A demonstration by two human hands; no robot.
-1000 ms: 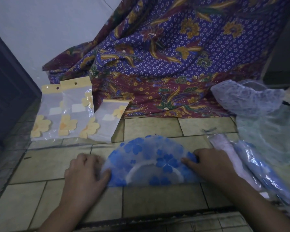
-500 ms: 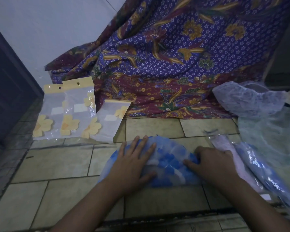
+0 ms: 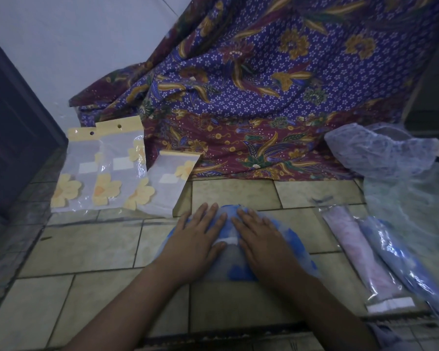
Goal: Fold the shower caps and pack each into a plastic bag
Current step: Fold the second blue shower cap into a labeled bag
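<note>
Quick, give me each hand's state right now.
Left hand: open, fingers straight, pressing flat on the blue shower cap.
Right hand: open, fingers straight, pressing flat on the same cap.

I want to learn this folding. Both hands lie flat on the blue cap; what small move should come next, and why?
Probably fold the blue shower cap narrower: left hand and right hand press it flat, yet it looks wider than the slim packed caps nearby.
</note>
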